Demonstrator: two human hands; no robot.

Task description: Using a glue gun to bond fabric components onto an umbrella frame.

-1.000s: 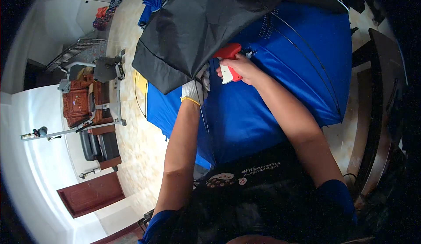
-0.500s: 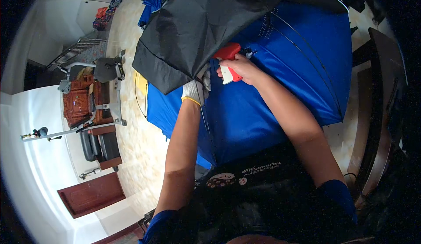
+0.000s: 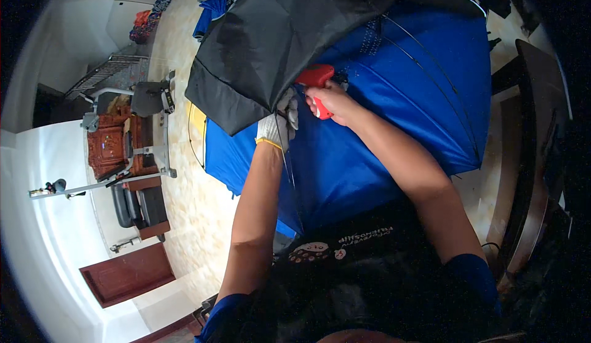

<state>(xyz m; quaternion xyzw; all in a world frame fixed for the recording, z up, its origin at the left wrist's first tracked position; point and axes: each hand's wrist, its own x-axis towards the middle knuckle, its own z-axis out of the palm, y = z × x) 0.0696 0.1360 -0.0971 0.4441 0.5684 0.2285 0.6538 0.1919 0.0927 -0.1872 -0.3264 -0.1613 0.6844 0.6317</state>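
Steadying the red tool (image 3: 318, 74) at the edge of the black cloth (image 3: 252, 53)

My right hand (image 3: 334, 101), bare, is wrapped firmly round the handle of the red tool, a closed grip with no slack that I can see. The tool sits just right of my gloved left hand (image 3: 271, 132), its left end up against the near edge of the black cloth; whether its nose passes beneath that edge, I cannot tell. My left fingertips are partly hidden, bunched at the cloth's near corner, so how tightly they are closed, or on what, I cannot tell either.

Below both hands the blue cloth (image 3: 351, 177) spreads near and far, with a thin rod (image 3: 455, 88) crossing it on the right.

To do this well, I judge that the left hand should steady the layers while the right holds the tool square to them, wrist straight. The gloved fingers are close to the tool's working end, so I would want them well left of it before any squeeze. A loose fold of black or blue could get caught, so smoothing both flat seems wise.
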